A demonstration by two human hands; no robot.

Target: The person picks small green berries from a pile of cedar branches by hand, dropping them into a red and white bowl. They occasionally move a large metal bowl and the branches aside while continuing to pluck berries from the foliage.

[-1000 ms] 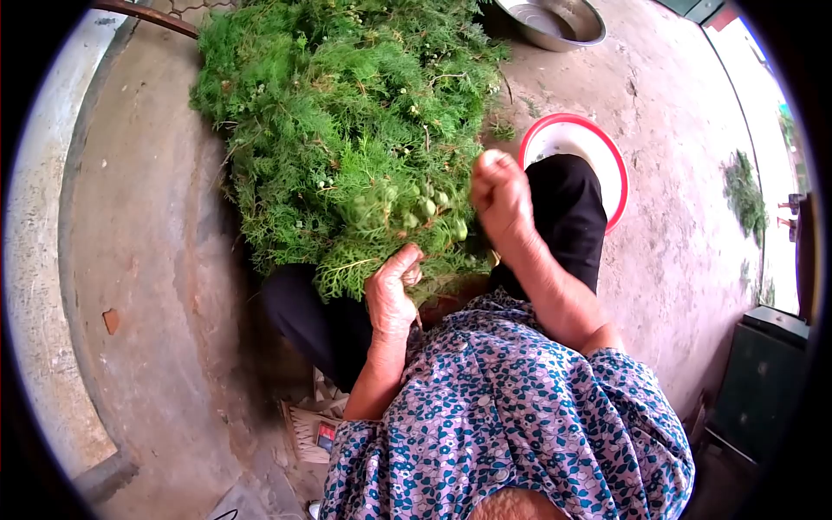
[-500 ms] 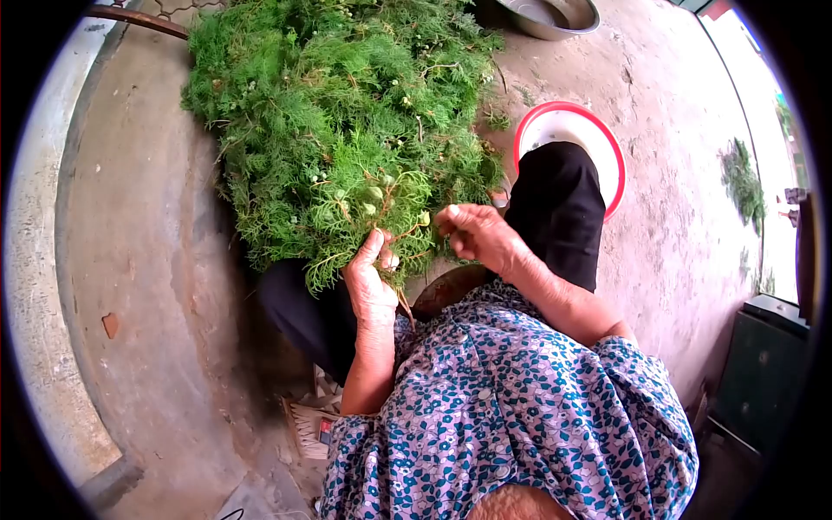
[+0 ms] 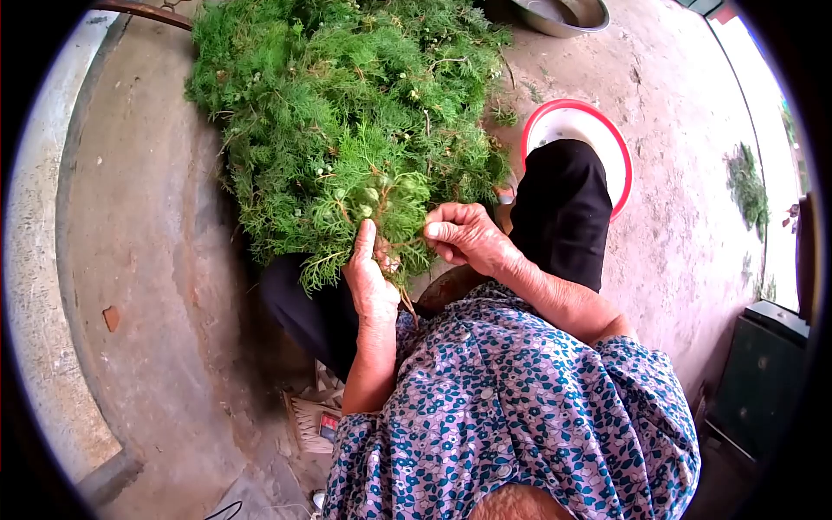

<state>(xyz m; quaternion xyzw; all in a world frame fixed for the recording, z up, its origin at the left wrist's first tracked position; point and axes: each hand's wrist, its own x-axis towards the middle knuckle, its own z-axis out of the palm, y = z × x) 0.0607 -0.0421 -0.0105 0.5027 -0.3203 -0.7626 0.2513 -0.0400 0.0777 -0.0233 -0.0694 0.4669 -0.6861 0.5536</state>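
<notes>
The left fingers (image 3: pixel 365 240) grip a green sprig (image 3: pixel 394 208); the right fingers (image 3: pixel 444 231) pinch together at its edge, hold unclear.

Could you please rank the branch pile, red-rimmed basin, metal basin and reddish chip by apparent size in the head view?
1. Branch pile
2. Red-rimmed basin, partly hidden
3. Metal basin, cut off
4. Reddish chip
</notes>
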